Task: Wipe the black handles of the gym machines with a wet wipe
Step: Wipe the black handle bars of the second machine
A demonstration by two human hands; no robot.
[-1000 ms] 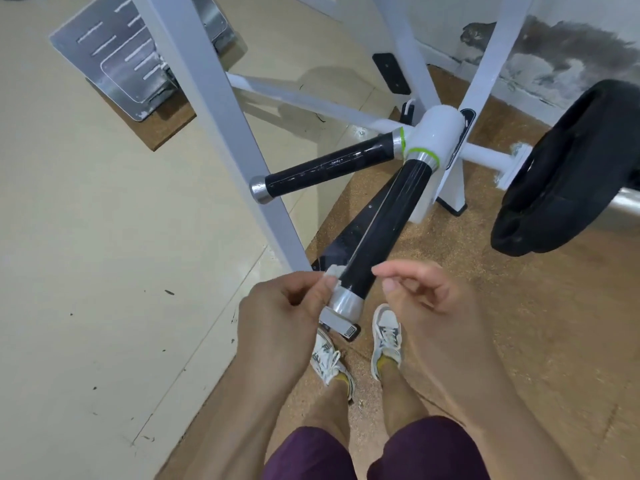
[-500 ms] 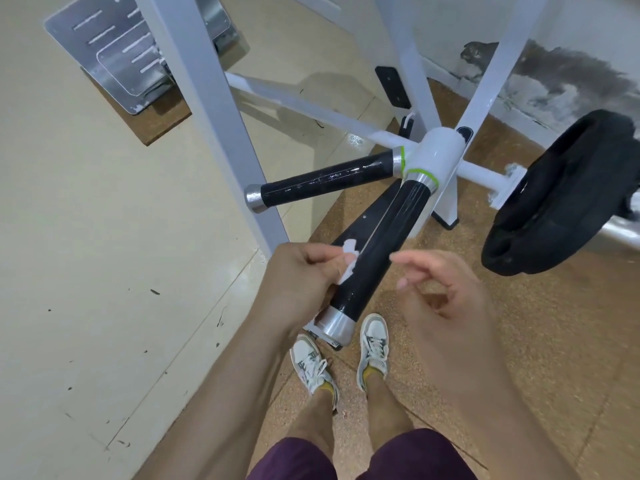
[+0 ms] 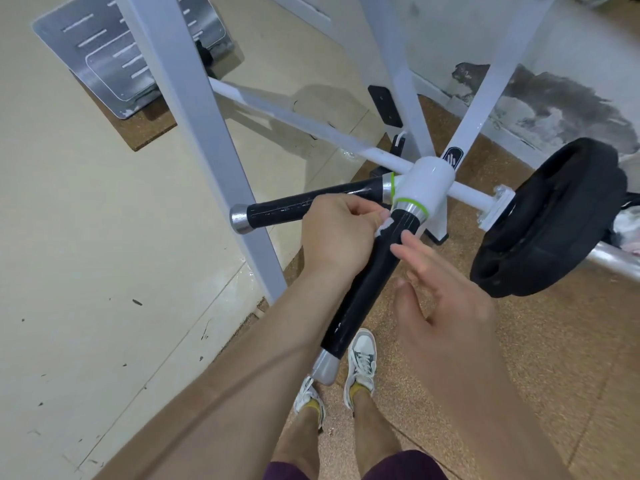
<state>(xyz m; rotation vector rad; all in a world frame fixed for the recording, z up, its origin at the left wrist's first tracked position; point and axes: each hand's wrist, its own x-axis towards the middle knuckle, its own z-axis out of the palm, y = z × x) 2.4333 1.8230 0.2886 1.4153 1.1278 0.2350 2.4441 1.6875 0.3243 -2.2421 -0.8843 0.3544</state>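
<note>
Two black handles branch from a white hub (image 3: pixel 427 188) on the gym machine. The near handle (image 3: pixel 363 299) slants down toward me and ends in a silver cap. The side handle (image 3: pixel 294 207) points left. My left hand (image 3: pixel 339 233) pinches a small white wet wipe (image 3: pixel 384 227) against the upper end of the near handle, just below the hub. My right hand (image 3: pixel 446 306) hovers to the right of that handle with fingers spread, fingertips close to it and holding nothing.
A grey-white frame post (image 3: pixel 207 140) slants down left of the handles. A black weight plate (image 3: pixel 550 220) sits on a bar at the right. A metal footplate (image 3: pixel 114 57) lies at the top left. My shoes (image 3: pixel 360 365) stand on the brown mat below.
My left hand has slid the wipe up the near handle from its silver end cap to the top near the hub. My right hand has followed upward, open.
</note>
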